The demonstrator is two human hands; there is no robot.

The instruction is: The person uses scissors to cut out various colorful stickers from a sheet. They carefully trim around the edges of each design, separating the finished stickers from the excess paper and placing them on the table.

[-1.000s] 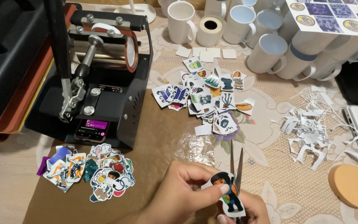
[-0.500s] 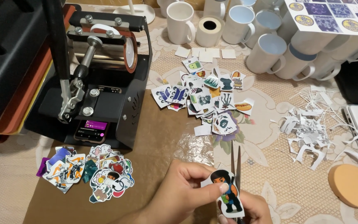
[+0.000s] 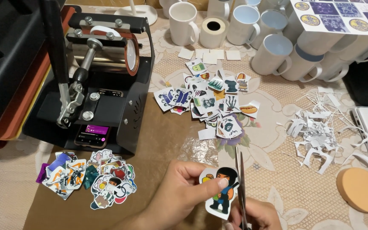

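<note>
My left hand (image 3: pixel 179 191) pinches the cartoon sticker (image 3: pixel 220 191) at the near edge; my right hand (image 3: pixel 256 215), mostly hidden, grips the scissors (image 3: pixel 240 187), blades upright beside the sticker's right edge; a slight drift could nick the figure or my thumb.

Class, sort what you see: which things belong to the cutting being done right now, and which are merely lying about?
In use:
left hand
sticker
scissors
right hand

Lying about:
mug press
white mugs
cut stickers
uncut pictures
paper scraps
round cork coaster
</note>
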